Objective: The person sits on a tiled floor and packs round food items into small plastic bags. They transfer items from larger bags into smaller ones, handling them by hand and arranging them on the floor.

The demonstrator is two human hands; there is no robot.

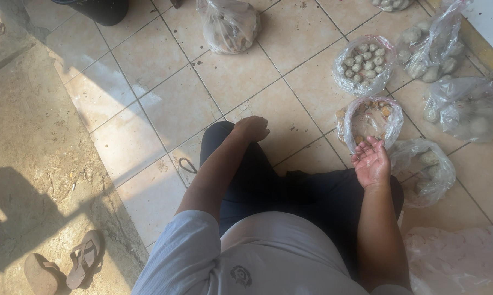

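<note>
I sit on a tiled floor [175,104] in dark trousers and a white shirt. My left hand [251,129] rests curled on my left knee and holds nothing that shows. My right hand [371,161] is raised palm up with fingers spread and empty, just below an open clear plastic bag [370,121] of small brown and pale pieces. A crumpled clear bag [424,170] lies right beside that hand.
More clear bags stand around: one with round pale balls [365,64], one with bigger pale lumps [432,52], one at right [467,109], one at the back [229,24]. A pair of sandals [66,265] lies on the concrete ground at lower left. White plastic sheet [456,259] lies at lower right.
</note>
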